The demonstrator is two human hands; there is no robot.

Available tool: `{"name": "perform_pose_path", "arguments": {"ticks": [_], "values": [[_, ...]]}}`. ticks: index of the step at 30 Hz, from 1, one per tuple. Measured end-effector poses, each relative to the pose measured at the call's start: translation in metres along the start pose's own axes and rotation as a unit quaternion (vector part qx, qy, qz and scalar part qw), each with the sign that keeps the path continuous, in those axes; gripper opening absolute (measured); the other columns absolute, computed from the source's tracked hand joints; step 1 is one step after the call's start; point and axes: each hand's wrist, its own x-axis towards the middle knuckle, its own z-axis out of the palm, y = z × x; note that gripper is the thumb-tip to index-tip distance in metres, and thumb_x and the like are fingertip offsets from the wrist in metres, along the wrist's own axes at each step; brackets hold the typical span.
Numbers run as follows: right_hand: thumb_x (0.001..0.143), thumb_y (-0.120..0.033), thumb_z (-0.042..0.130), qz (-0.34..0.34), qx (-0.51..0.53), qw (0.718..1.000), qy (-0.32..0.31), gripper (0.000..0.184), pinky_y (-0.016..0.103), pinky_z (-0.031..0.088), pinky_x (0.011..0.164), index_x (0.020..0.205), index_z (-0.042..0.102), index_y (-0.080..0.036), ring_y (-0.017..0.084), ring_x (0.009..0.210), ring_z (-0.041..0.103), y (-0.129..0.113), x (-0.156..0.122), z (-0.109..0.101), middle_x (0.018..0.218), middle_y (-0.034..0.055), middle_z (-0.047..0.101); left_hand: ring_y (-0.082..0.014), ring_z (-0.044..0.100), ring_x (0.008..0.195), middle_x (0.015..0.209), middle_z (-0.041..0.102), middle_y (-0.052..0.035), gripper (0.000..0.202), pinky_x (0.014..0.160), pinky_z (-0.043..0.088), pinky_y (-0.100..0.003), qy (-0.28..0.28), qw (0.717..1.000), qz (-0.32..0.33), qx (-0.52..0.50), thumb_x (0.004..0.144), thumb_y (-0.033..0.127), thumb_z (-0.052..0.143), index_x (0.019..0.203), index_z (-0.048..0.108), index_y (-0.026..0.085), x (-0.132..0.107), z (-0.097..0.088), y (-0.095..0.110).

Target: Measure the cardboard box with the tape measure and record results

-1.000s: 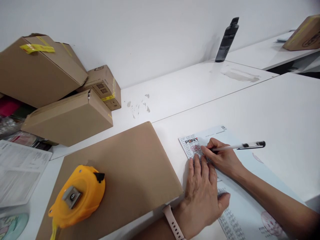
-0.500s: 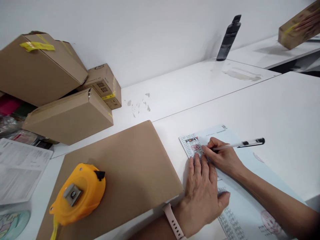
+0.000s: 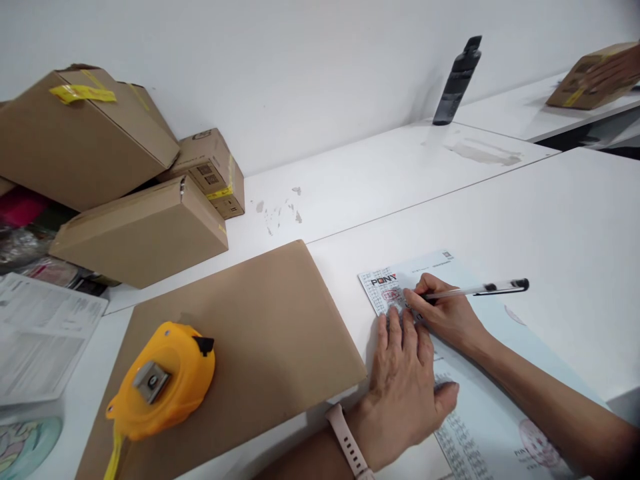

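Note:
My right hand (image 3: 447, 317) grips a clear pen (image 3: 493, 287) with a black cap on its back end. Its writing tip is hidden behind my fingers, over the upper left part of a pale blue printed sheet (image 3: 500, 373) marked "PONY". Flat on the sheet's left edge lies my left hand (image 3: 403, 387), fingers stretched out and thumb apart, with a pink band on the wrist. Just left of it is a flat brown cardboard box (image 3: 260, 333), which carries a yellow tape measure (image 3: 165, 380).
Several cardboard boxes (image 3: 140, 233) are stacked at the left against the wall. Printed papers (image 3: 45, 340) lie below them. A dark bottle (image 3: 456, 83) stands at the back. At far right another person's hand (image 3: 617, 70) rests on a taped box (image 3: 575, 90).
The other person's box at far right has come down onto the table and turned. My two hands stay almost in place, the pen still in the right. The view has shifted slightly.

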Motion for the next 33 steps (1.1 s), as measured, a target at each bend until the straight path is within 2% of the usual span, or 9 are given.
{"name": "perform_pose_path", "arguments": {"ticks": [5, 18, 26, 33], "values": [[0.082, -0.036, 0.067, 0.001, 0.006, 1.000, -0.013, 0.030, 0.028, 0.035, 0.051, 0.064, 0.045, -0.025, 0.013, 0.053, 0.041, 0.0039, 0.0006, -0.0002, 0.056, -0.0047, 0.047, -0.0397, 0.030, 0.151, 0.158, 0.044, -0.0233, 0.077, 0.123, 0.031, -0.051, -0.003, 1.000, -0.001, -0.003, 0.103, 0.059, 0.029, 0.150, 0.042, 0.000, -0.0001, 0.0014, 0.0004], [0.082, -0.035, 0.066, 0.000, 0.001, 1.000, 0.001, 0.029, 0.028, 0.033, 0.051, 0.064, 0.046, -0.025, 0.013, 0.053, 0.041, 0.0024, -0.0002, -0.0005, 0.055, -0.0051, 0.046, -0.0400, 0.028, 0.152, 0.158, 0.042, -0.0240, 0.076, 0.124, 0.028, -0.051, -0.005, 1.000, -0.004, -0.011, 0.103, 0.058, 0.030, 0.151, 0.040, 0.000, -0.0007, 0.0040, 0.0016], [0.081, -0.034, 0.067, 0.005, 0.016, 1.000, -0.005, 0.029, 0.029, 0.034, 0.051, 0.064, 0.046, -0.025, 0.013, 0.053, 0.042, 0.0026, 0.0002, -0.0001, 0.055, -0.0054, 0.047, -0.0389, 0.029, 0.152, 0.159, 0.041, -0.0228, 0.077, 0.123, 0.028, -0.050, -0.020, 1.000, -0.001, -0.008, 0.103, 0.059, 0.030, 0.152, 0.039, 0.001, 0.0001, -0.0011, 0.0003], [0.083, -0.032, 0.066, -0.002, 0.008, 1.000, 0.003, 0.028, 0.028, 0.034, 0.052, 0.066, 0.045, -0.025, 0.013, 0.055, 0.041, 0.0059, 0.0008, -0.0010, 0.057, -0.0056, 0.046, -0.0398, 0.029, 0.151, 0.158, 0.042, -0.0236, 0.076, 0.123, 0.029, -0.051, 0.000, 1.000, -0.001, 0.002, 0.103, 0.059, 0.029, 0.151, 0.041, 0.001, 0.0001, 0.0014, 0.0008]]}}
